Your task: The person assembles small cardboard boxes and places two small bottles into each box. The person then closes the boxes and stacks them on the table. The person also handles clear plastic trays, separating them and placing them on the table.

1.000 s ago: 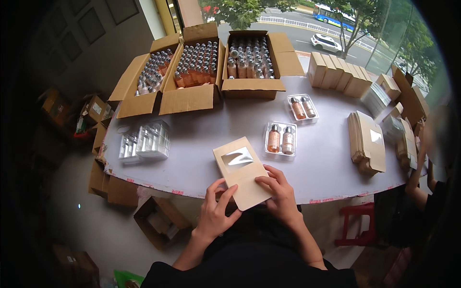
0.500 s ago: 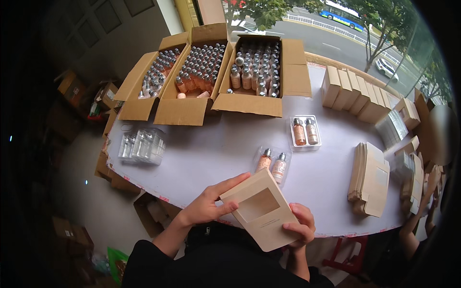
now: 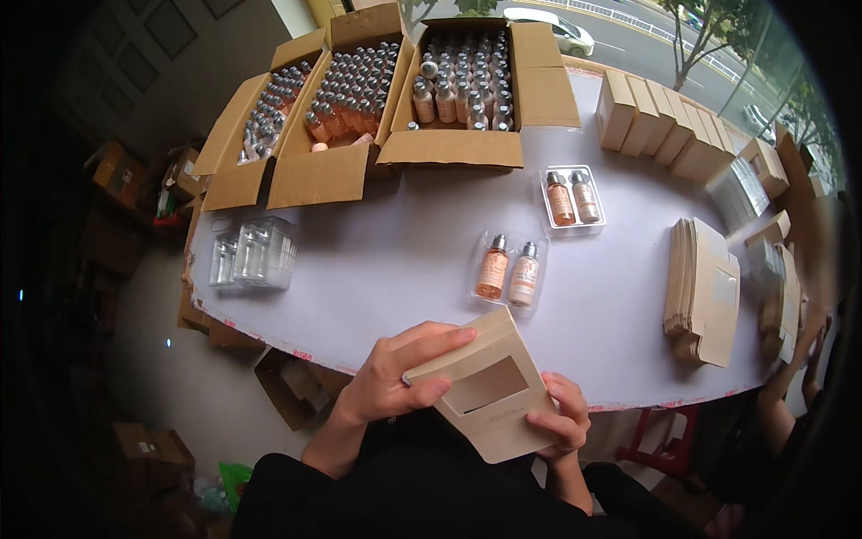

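Both hands hold a cream paper box [image 3: 503, 431] with a cut-out window, tilted above the table's near edge. My left hand [image 3: 395, 377] grips its upper left, thumb on the front and fingers over the top end. At the lower right side, my right hand [image 3: 564, 420] is closed round the box with fingertips on its front. Just beyond the box lies a clear plastic tray [image 3: 480, 301] with an orange bottle [image 3: 492, 272] and a pale pink bottle [image 3: 523, 276]. Farther back, another tray [image 3: 575, 230] carries a similar pair of bottles.
Open cartons [image 3: 314, 187] of bottles stand at the back. Empty clear trays [image 3: 260, 256] are stacked at left. Flattened boxes [image 3: 709, 296] lie at right, with upright boxes [image 3: 620, 112] behind. Another person's arm [image 3: 777, 418] is at the right edge, near a red stool [image 3: 660, 440].
The paper box now looks more opened out, its window showing a deeper hollow. My left hand has shifted slightly over its upper end. The view has tilted down, so the table's things appear higher.
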A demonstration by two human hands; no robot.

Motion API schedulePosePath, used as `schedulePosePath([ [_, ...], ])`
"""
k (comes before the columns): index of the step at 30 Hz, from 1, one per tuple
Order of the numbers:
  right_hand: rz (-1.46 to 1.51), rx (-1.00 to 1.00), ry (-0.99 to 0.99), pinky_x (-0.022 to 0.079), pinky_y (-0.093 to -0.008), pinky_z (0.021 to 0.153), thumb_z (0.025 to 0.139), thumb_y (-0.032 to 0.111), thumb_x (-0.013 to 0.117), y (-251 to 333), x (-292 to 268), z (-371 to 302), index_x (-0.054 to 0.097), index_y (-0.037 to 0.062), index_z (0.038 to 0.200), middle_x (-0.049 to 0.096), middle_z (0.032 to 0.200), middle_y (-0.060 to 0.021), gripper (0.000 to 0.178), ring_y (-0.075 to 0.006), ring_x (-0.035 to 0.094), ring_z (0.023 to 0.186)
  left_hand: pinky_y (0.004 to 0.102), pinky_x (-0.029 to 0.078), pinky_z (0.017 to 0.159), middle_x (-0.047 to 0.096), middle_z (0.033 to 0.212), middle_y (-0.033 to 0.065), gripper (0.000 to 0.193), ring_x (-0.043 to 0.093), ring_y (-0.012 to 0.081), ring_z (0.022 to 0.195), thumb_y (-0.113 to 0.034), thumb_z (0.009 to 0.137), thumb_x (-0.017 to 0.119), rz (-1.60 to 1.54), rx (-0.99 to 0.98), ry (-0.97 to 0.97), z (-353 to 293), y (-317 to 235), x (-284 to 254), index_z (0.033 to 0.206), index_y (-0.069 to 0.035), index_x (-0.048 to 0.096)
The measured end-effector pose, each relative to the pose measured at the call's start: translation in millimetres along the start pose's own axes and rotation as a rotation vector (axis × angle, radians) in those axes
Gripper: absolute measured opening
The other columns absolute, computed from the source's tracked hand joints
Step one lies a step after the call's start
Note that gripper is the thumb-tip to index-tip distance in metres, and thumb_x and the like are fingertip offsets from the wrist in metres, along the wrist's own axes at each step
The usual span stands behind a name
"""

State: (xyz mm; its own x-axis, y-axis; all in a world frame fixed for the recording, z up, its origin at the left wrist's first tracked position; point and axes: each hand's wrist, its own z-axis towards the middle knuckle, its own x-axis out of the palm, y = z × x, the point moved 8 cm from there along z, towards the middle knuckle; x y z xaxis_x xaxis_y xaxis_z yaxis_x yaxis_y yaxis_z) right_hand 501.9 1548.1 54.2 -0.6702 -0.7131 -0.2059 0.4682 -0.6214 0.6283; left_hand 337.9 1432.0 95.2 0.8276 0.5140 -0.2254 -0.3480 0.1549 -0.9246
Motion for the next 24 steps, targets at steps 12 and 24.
schedulePosePath([
  [12,0.227,0.540,0.283,0.048,-0.0358,0.078,0.068,0.036,0.076,0.7,33.2,29.4,0.040,0.0029,0.128,0.057,0.107,-0.0194,0.077,-0.0313,0.060,0.090,0.0320,0.049,0.077,0.056,0.112,0.0190,0.042,0.060,0.0289,0.094,-0.012,0.076,0.061,-0.091,0.139,0.149,-24.8,8.3,16.3,0.117,-0.006,0.056],
  [24,0.057,0.541,0.475,0.049,-0.0335,0.066,0.069,0.027,0.076,6.1,66.7,6.1,0.041,0.0041,0.127,0.059,0.092,-0.0149,0.071,-0.0303,0.060,0.076,0.0284,0.051,0.054,0.063,0.088,0.0087,0.037,0.061,0.0206,0.066,-0.016,0.082,0.059,0.565,0.082,0.212,-47.3,-5.5,23.4,0.116,-0.003,0.054],
])
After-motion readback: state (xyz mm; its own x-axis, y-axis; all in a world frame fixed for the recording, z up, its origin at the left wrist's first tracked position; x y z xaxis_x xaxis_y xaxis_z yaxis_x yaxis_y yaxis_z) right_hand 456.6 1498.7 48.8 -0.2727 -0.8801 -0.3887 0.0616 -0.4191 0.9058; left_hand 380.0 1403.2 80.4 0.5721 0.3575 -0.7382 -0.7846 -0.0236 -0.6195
